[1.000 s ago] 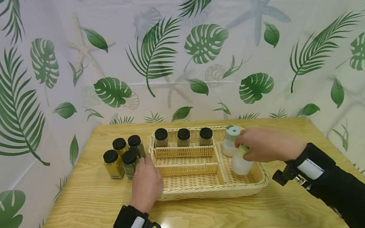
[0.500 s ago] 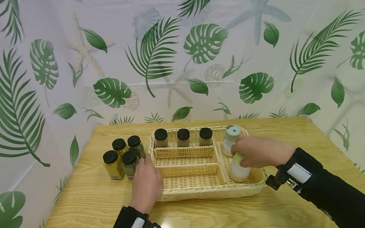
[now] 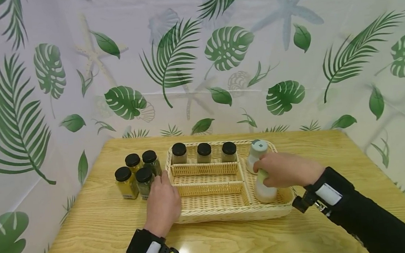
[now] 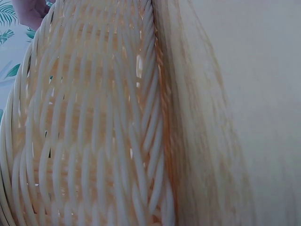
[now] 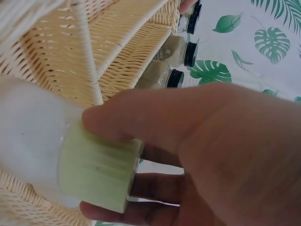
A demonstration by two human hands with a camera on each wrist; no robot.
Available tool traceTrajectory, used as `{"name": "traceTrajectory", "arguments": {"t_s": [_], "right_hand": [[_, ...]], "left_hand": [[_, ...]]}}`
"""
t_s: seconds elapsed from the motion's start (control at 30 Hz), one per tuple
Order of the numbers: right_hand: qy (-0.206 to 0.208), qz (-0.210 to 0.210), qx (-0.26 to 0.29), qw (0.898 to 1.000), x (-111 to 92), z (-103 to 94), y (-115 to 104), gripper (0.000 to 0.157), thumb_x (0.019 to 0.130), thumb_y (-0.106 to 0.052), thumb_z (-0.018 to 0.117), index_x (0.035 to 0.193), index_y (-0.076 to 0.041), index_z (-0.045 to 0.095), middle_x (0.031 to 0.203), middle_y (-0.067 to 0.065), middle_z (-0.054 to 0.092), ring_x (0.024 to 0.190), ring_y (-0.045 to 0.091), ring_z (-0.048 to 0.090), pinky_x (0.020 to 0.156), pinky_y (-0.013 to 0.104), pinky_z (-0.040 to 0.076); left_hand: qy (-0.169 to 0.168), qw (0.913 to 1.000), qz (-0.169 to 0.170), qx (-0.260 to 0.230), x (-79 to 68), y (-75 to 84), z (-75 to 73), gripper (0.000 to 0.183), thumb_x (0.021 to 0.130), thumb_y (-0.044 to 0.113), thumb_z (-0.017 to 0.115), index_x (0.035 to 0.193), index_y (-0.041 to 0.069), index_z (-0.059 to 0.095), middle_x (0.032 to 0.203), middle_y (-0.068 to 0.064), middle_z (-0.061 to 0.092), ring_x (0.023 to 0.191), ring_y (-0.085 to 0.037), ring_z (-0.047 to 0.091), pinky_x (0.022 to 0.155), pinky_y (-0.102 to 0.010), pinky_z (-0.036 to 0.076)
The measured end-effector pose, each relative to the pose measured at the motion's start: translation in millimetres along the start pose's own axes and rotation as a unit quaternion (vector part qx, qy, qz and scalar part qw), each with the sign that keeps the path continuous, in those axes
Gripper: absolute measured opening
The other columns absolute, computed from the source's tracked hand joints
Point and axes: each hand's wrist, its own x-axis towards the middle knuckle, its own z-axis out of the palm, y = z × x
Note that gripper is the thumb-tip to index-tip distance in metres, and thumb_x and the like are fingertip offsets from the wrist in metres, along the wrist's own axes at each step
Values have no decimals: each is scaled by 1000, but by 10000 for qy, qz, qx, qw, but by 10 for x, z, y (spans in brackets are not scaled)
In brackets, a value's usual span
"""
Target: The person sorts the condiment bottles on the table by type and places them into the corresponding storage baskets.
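My right hand (image 3: pixel 286 169) pinches the pale green cap (image 5: pixel 96 169) of a frosted white bottle (image 3: pixel 264 192) between thumb and fingers. That bottle is upright in the front part of the right compartment of a wicker basket (image 3: pixel 226 215). Directly behind it stands a similar white bottle with a light blue-grey lid (image 3: pixel 258 146). At the basket's left front corner, my left hand (image 3: pixel 163 203) holds the rim, its thumb hidden from the head view. Mostly woven front wall (image 4: pixel 89 117) fills the left wrist view.
Three black-lidded jars (image 3: pixel 204 153) line the basket's back left compartment; two slots before them hold nothing visible. Several spice jars (image 3: pixel 126 182), yellow and dark green, stand on the wooden table (image 3: pixel 89 228) left of the basket, close to my left hand. A leaf-patterned cloth (image 3: pixel 191 64) hangs behind.
My right hand has brought the green-capped bottle slightly left and down into the front of the right compartment, and it has straightened upright. My left hand has stayed at the rim.
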Motion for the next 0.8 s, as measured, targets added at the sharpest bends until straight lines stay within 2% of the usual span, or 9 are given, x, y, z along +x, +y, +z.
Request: {"name": "traceTrajectory", "arguments": {"t_s": [0.13,0.27,0.43,0.53,0.63,0.7,0.8], "right_hand": [[90,36,51,9999,-12,24,19,32,84,-16,77,115,-11,70,106,6,64,74,13,53,62,28,48],[108,142,278,9995,-50,30,43,43,84,-19,78,125,-11,67,120,11,64,78,13,56,64,28,48],[130,218,579,9980,-141,35,100,60,81,-18,81,137,-10,60,140,20,56,104,22,63,77,37,56],[167,279,849,9959,-204,47,163,69,80,-12,80,144,-9,54,145,23,52,119,33,60,86,44,57],[176,424,1111,9927,-269,65,233,76,81,-7,75,151,-10,46,150,26,45,131,42,52,89,46,54],[268,478,1169,9916,-314,83,279,77,82,-6,73,153,-10,43,152,28,42,133,46,49,90,48,54],[550,460,1186,9904,-368,121,341,68,87,-6,68,151,-8,46,150,29,44,134,48,48,94,54,52]], "left_hand": [[39,10000,13,-12,-3,-4,5,51,98,9,52,141,-16,42,119,-31,56,111,-44,60,90,-53,55],[34,10000,5,-36,-1,-8,8,51,98,9,52,142,-16,42,121,-32,56,113,-44,60,91,-54,55],[12,10000,-6,-15,-7,-4,5,51,98,9,52,142,-15,42,120,-32,56,113,-44,60,91,-54,54],[26,10000,8,0,-11,1,-2,51,98,9,53,142,-15,42,118,-31,56,111,-44,60,90,-53,55],[27,10000,2,-17,-10,2,-5,51,98,9,53,142,-15,42,119,-32,56,112,-44,60,91,-53,55],[16,10000,-7,-35,-7,-1,-4,51,98,9,52,142,-15,42,120,-32,56,112,-44,60,91,-53,55],[16,10000,-2,-53,-4,-3,-3,52,98,9,52,142,-16,42,122,-33,56,113,-45,60,92,-54,54]]}}
